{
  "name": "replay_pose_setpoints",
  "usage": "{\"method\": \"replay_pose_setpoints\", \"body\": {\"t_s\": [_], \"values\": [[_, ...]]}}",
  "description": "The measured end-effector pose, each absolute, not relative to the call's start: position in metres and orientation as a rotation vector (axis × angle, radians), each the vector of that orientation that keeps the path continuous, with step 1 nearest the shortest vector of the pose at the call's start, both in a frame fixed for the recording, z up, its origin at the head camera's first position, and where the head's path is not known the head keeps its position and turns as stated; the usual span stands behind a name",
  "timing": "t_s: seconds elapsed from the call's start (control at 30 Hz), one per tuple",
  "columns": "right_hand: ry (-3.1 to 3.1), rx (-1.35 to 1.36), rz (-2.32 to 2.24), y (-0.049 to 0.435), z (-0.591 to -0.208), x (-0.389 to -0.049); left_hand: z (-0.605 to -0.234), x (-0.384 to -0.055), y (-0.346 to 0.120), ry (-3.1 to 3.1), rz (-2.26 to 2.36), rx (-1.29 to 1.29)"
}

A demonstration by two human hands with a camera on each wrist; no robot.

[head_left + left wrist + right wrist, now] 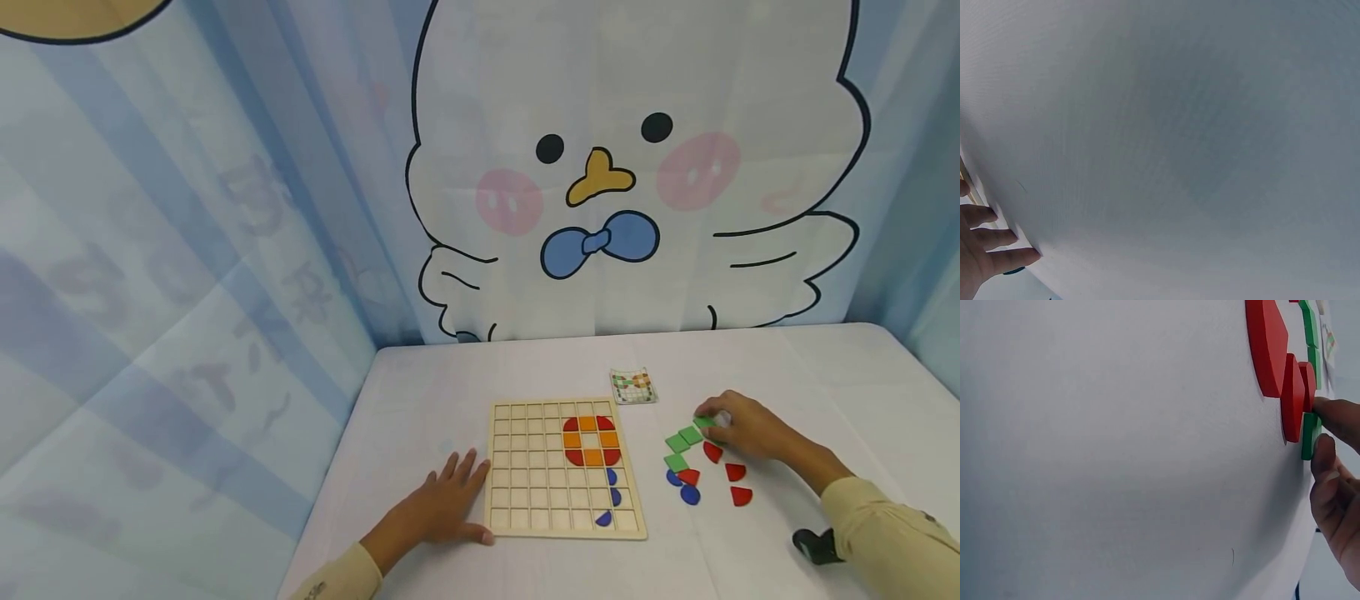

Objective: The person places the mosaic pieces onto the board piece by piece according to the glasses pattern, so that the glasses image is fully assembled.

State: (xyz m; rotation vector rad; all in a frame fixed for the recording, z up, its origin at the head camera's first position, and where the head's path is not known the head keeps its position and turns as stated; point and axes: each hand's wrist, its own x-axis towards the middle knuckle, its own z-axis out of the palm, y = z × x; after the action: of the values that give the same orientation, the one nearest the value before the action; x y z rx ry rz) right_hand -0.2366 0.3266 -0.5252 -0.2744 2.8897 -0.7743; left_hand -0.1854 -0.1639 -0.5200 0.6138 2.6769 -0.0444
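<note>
A wooden grid board (pixel 525 483) lies on the table, with orange squares (pixel 593 457) and red rounded pieces (pixel 573 457) set as a ring at its upper right. Three blue pieces (pixel 615 497) sit down its right side. My left hand (pixel 450 504) rests with spread fingers against the board's left edge; the left wrist view shows its fingers (pixel 1013 259) straight. To the right of the board, my right hand (pixel 746 425) pinches a green square tile (pixel 1310 437) between thumb and finger. Other green tiles (pixel 677 463) lie beside it.
Loose red pieces (pixel 741 497) and blue pieces (pixel 690 495) lie near the right hand. A small printed pattern card (pixel 633 387) is behind the board. A black object (pixel 817 547) shows by the right sleeve. A curtain (pixel 600 300) hangs behind the table.
</note>
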Motion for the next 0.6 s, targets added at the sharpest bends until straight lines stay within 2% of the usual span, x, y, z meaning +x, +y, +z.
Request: {"method": "replay_pose_setpoints", "body": {"t_s": [0.6], "values": [[2.884, -0.235, -0.773, 0.3260, -0.5248, -0.2388, -0.5147, -0.1841, -0.1635, 2.678, -0.058, 0.616]]}}
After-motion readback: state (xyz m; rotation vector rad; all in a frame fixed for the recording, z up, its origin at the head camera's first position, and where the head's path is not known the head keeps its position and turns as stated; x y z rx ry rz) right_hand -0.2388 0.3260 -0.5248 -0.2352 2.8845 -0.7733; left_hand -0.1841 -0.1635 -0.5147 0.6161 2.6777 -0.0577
